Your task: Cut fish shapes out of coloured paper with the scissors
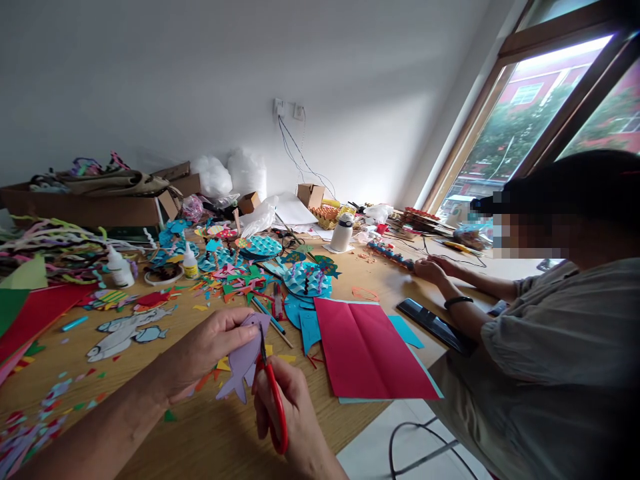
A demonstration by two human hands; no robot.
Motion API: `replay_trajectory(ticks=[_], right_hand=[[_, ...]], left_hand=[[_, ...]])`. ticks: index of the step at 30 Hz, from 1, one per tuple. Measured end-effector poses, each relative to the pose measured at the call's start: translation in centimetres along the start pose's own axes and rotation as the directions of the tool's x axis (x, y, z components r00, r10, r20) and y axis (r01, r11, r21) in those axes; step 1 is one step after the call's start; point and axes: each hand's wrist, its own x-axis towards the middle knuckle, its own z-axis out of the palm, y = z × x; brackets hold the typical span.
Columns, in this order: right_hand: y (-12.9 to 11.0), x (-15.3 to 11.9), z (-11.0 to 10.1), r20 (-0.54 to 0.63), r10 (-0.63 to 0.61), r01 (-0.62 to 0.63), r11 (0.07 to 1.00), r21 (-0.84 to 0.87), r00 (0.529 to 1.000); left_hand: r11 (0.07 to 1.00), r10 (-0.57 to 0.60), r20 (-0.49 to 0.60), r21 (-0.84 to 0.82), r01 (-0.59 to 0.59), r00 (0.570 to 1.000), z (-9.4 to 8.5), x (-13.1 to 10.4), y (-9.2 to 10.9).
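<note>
My left hand point(210, 353) pinches a purple paper fish point(243, 363) by its upper part, thumb on top. The fish's forked tail points down toward me. Red-handled scissors point(277, 407) are gripped in my right hand point(295, 407), and their dark blades lie against the fish's right edge near its head. Whether the blades are parted is hard to make out. Just right of my hands lies a folded red paper sheet point(367, 347) over a light blue one. White paper fish cutouts point(125, 333) rest on the table to the left.
Glue bottles point(120, 267), colored paper scraps point(245, 280) and blue honeycomb paper crafts point(306, 280) cover the wooden table. A white bottle point(343, 233) stands farther back. At the right a person point(560, 320) sits working, with a black phone point(435, 325) nearby.
</note>
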Motion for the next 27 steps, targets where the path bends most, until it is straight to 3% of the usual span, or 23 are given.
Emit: replay_trajectory(ticks=[14,27], right_hand=[[0.09,-0.11,-0.06,-0.04,-0.018,0.015,0.997,-0.074,0.999],[0.54,-0.07,-0.13,-0.006,-0.037,0.037,0.999,-0.04,0.999]], left_hand=[[0.999,-0.034,0.004,0.014,0.034,0.999,-0.18,-0.11,0.04],[0.997,0.017,0.035,0.072,-0.02,0.999,-0.42,0.35,-0.33]])
